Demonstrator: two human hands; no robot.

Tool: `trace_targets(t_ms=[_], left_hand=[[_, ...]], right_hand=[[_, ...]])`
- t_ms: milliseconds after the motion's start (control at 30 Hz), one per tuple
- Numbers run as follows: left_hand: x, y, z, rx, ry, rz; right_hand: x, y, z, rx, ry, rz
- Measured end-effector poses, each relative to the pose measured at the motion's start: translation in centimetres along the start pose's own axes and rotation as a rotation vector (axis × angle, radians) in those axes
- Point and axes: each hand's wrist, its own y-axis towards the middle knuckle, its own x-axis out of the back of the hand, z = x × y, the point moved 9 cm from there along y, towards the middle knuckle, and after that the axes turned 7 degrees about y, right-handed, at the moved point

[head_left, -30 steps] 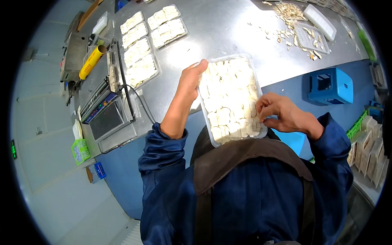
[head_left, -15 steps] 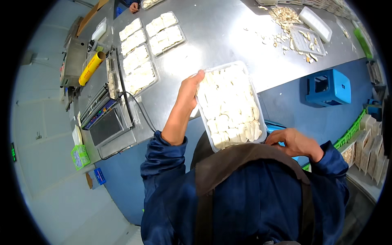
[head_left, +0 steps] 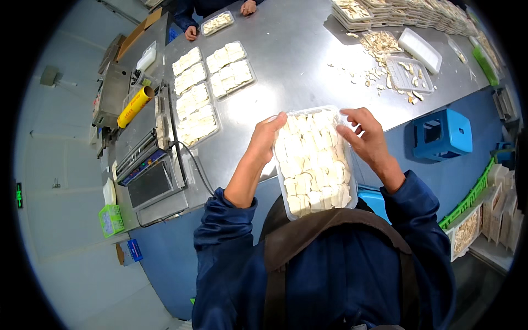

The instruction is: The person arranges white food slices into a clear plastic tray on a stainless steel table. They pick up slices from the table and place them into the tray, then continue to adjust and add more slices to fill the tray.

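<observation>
A clear plastic tray (head_left: 352,190) packed with rows of pale, cream-coloured slices (head_left: 313,165) is held up in front of my chest, over the table's near edge. My left hand (head_left: 267,136) is closed round its far left corner, thumb on the rim and the other fingers hidden beneath. At the far right corner, my right hand (head_left: 366,135) has its bent fingertips and thumb on the rim, a small gap showing between them. Thin clear plastic seems to lie along the tray's far edge.
Several filled trays (head_left: 231,77) stand on the metal table (head_left: 286,60). A scale (head_left: 148,184) and a yellow roll (head_left: 136,107) are at left. Loose slices (head_left: 379,47), tray stacks (head_left: 379,16) and a blue stool (head_left: 443,135) are at right. A co-worker's hands (head_left: 191,33) are across the table.
My right hand has come up from below the tray's near right corner to its far right corner. My left hand keeps its hold. The view has shifted, showing more of the co-worker.
</observation>
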Motion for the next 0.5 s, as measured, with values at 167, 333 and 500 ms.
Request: trace_targets(t_ms=[167,333,500], left_hand=[[-0.6,-0.4,-0.3,0.011,-0.004,-0.002],[-0.1,-0.4,0.1,0.010,0.017,-0.026],[0.1,-0.1,0.6,-0.012,-0.016,0.013]], right_hand=[[-1.2,0.2,-1.0,0.090,-0.042,0.052],[-0.3,0.9,-1.8,0.058,-0.112,-0.090],[-0.6,1.7,1.2,0.030,-0.063,0.076]])
